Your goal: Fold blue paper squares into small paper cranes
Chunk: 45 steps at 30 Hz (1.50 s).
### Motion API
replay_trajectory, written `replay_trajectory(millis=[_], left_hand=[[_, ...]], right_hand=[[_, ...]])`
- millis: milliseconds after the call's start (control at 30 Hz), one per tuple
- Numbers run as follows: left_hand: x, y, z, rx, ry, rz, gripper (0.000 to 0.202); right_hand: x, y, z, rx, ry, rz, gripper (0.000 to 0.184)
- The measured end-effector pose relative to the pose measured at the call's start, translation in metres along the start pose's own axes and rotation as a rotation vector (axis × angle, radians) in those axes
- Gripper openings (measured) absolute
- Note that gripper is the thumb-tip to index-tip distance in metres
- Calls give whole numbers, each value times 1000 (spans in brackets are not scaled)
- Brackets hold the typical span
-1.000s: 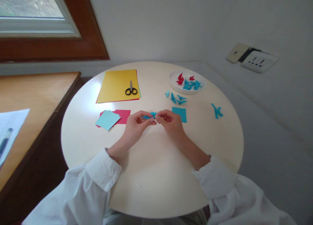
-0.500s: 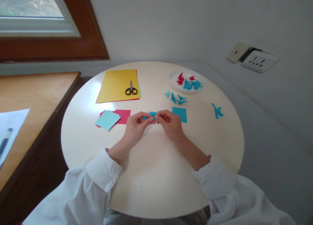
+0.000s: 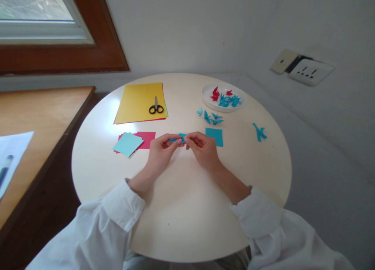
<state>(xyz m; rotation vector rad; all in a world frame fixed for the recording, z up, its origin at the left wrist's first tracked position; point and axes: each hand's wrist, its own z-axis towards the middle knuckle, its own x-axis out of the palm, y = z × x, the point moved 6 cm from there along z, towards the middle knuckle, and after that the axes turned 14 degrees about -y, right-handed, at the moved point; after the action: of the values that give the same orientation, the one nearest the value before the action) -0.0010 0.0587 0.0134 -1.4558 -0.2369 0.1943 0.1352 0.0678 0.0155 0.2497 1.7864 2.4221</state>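
Observation:
Between my hands is a small folded piece of blue paper (image 3: 182, 136), partly covered by fingers. My left hand (image 3: 161, 149) pinches its left part with thumb and forefinger. From the other side, the fingertips of my right hand (image 3: 203, 148) close on its right end. Just beyond my right hand lies a flat blue paper square (image 3: 214, 136). Left of my left hand, light blue paper squares (image 3: 128, 144) lie over pink-red ones (image 3: 148, 140). Several blue folded paper cranes (image 3: 213, 118) and a paler folded piece (image 3: 199, 111) stand farther back.
A white plate (image 3: 207, 103) holds red and blue folded cranes at the back right. Black-handled scissors (image 3: 156, 106) lie on yellow paper sheets (image 3: 133, 102). Blue paper strips (image 3: 259, 132) are near the right edge of the round table (image 3: 187, 207). A wooden desk (image 3: 49, 117) stands left.
My fingers have shifted slightly on the blue folded paper, and a little more of it shows between them. The view has moved a touch; everything else on the table stays put.

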Motion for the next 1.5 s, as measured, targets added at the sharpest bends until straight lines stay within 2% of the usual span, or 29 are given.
replay_trajectory(millis=[333, 900, 1233, 1500], left_hand=[[-3, -2, 0, 28, -34, 49, 10], [-3, 2, -1, -15, -75, 47, 11], [-2, 4, -2, -43, -43, 50, 11], [-2, 6, -1, -15, -29, 67, 11]], right_hand=[[2, -1, 0, 23, 0, 11, 12], [2, -3, -1, 49, -22, 11, 14], [3, -5, -1, 76, -7, 21, 18], [2, -7, -1, 98, -21, 8, 22]])
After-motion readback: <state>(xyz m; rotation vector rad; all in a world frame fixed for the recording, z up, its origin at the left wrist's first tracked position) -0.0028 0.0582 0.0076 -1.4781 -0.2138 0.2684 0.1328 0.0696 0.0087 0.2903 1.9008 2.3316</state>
